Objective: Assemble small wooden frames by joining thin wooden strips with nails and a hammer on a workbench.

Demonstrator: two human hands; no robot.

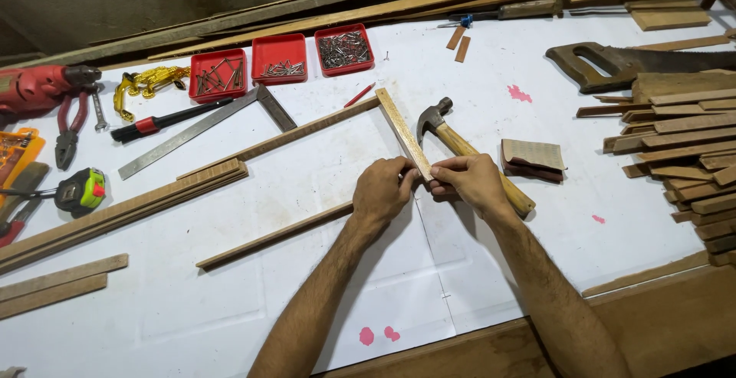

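Left hand (383, 192): fingers curled in a narrow pinch on the near end of the short wooden strip (403, 133), thumb side toward the right hand.
Right hand (469, 182): grip closed on the same near end from the other side, fingertips almost meeting the left hand's.
Short wooden strip: lies on the white table (230, 301), running from between the two hands away and leftward (its far end meets a longer strip).
Long slat (272, 235): flat on the table, reaching from under the left hand out to the left.
Hammer (468, 152): just behind the right hand, head near the short strip, wooden handle passing under the wrist.
Sandpaper block (533, 159): just right of the hammer.
Square (203, 129): farther left, well apart.
Red trays (280, 57): three, at the far side, holding nails.
Handsaw (613, 64): far right, above stacked wood offcuts (690, 148).
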